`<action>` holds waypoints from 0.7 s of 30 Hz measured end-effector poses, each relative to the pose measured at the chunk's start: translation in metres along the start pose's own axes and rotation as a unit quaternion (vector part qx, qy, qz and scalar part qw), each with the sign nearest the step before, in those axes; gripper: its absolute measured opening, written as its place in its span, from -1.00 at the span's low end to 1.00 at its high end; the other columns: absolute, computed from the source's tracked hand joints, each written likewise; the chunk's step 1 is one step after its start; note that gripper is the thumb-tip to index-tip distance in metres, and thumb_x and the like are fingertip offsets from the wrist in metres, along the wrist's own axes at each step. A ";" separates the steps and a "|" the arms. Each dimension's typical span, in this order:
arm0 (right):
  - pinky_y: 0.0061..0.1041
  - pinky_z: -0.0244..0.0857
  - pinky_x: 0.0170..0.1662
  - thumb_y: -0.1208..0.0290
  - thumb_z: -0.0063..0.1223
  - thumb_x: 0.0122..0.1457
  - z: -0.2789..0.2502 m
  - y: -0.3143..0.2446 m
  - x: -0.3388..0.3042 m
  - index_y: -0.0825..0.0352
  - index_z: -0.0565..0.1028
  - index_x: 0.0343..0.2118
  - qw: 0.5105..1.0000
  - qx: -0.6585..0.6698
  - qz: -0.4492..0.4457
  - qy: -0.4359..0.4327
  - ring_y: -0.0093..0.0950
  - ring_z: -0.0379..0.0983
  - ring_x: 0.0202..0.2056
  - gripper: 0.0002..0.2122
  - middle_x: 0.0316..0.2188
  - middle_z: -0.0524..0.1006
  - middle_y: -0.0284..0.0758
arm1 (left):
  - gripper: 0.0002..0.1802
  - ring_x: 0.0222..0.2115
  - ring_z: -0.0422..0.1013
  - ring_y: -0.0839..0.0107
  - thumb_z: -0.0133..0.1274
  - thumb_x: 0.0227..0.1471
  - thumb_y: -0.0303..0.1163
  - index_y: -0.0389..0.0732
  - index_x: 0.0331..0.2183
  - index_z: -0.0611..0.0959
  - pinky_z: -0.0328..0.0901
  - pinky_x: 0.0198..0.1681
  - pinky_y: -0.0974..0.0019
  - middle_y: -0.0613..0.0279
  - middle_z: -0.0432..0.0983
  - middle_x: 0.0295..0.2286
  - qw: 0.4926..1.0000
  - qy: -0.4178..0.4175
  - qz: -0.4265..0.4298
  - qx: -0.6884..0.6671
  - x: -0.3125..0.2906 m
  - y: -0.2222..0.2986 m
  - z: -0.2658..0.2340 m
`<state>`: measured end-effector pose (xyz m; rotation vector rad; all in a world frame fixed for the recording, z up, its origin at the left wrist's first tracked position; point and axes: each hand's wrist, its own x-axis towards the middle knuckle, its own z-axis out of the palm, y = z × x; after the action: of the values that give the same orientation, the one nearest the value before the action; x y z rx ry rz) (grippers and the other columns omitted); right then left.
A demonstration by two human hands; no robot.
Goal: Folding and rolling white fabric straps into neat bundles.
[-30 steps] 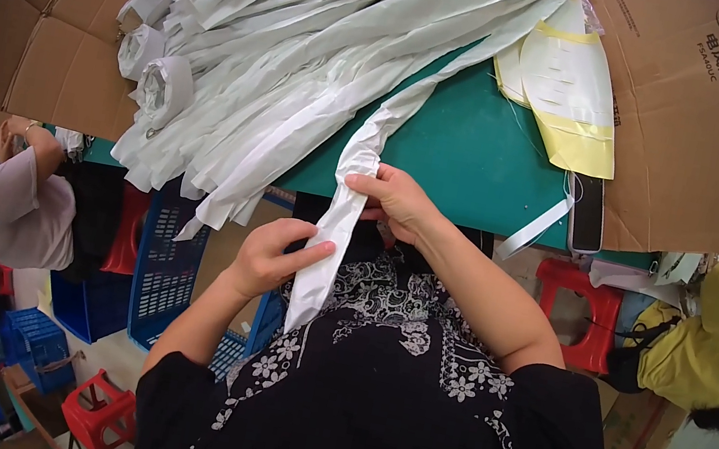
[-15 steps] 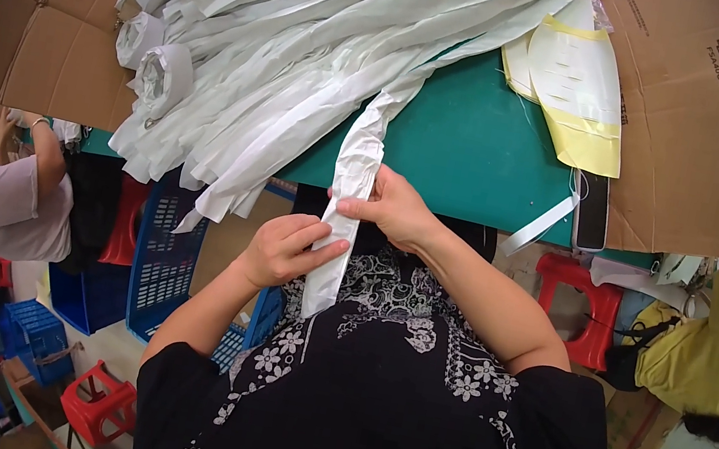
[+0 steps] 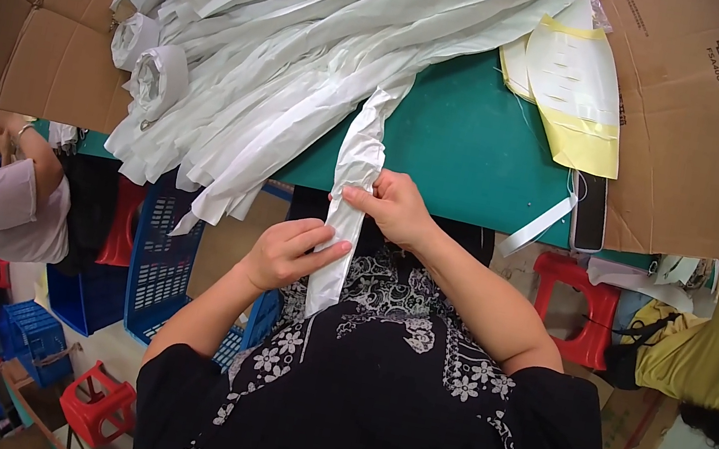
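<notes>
A white fabric strip, crinkled in its upper part, hangs off the table edge toward my lap. My right hand pinches it near the table edge, thumb on top and the other fingers partly behind. Lower down, my left hand grips the same strip between thumb and fingers. Its smooth lower end rests against my black patterned shirt. Beyond my hands, a large heap of long white strips fans over the green table. Three rolled white bands lie at the heap's left side.
White-and-yellow paper sheets and a dark phone-like object lie at the right. Cardboard panels flank the table. Below are a blue crate and a red stool. Other people sit left and right.
My right hand's thumb has shifted slightly up along the strip. The strip's lower end has moved a little to the right. Both hands keep their hold.
</notes>
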<state>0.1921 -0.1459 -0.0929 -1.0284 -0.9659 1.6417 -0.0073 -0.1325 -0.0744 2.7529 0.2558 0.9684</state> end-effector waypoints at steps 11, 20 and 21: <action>-0.66 0.29 -0.38 0.39 0.04 0.11 -0.012 -0.006 0.019 0.38 0.50 -0.42 0.973 0.201 0.021 0.113 -0.66 0.43 -0.49 -0.85 -0.49 0.54 -0.38 | -0.55 -0.41 0.41 0.26 0.10 -0.44 -0.56 -0.13 -0.31 0.64 0.39 -0.38 0.33 0.20 0.40 -0.37 0.999 -0.026 -0.009 -0.026 -0.002 -0.002 0.001; -0.59 0.35 -0.30 0.45 0.05 0.10 -0.014 -0.005 0.026 0.39 0.46 -0.32 0.973 0.181 0.011 0.145 -0.60 0.47 -0.40 -0.86 -0.40 0.54 -0.36 | -0.58 -0.39 0.40 0.24 0.13 -0.39 -0.57 -0.15 -0.30 0.63 0.35 -0.38 0.31 0.17 0.40 -0.38 0.995 -0.035 -0.067 -0.065 0.003 -0.010 -0.003; -0.59 0.36 -0.30 0.48 0.07 0.08 -0.013 -0.011 0.025 0.39 0.43 -0.27 0.979 0.165 0.024 0.117 -0.60 0.46 -0.40 -0.83 -0.39 0.53 -0.37 | -0.59 -0.39 0.40 0.23 0.14 -0.38 -0.57 -0.15 -0.30 0.63 0.33 -0.39 0.31 0.17 0.41 -0.38 0.992 -0.035 -0.084 -0.090 0.006 -0.012 -0.004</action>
<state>0.2028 -0.1176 -0.0921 -0.9938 -0.4958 1.6096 -0.0067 -0.1186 -0.0706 2.5488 0.3622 0.8071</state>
